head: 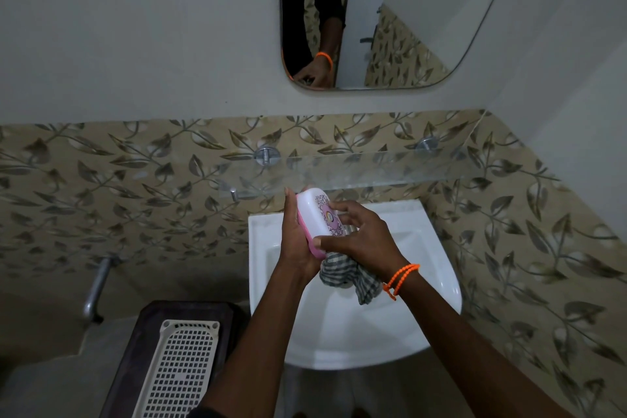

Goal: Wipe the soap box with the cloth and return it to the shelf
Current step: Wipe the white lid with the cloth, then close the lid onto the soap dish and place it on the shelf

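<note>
hands [298, 241] wiping soap box [317, 219] with cloth [349, 276]

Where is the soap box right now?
In the head view the soap box is centre frame, held tilted in the left hand over the white sink, just below the glass shelf.

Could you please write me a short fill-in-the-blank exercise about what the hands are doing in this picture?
1. The left hand holds the soap box above the white ____.
2. The right hand grips a striped ____ against the box.
3. The glass shelf is fixed to the wall below the ____.
4. The beaded band on the right wrist is ____ in colour.

Missing words: sink; cloth; mirror; orange
</note>
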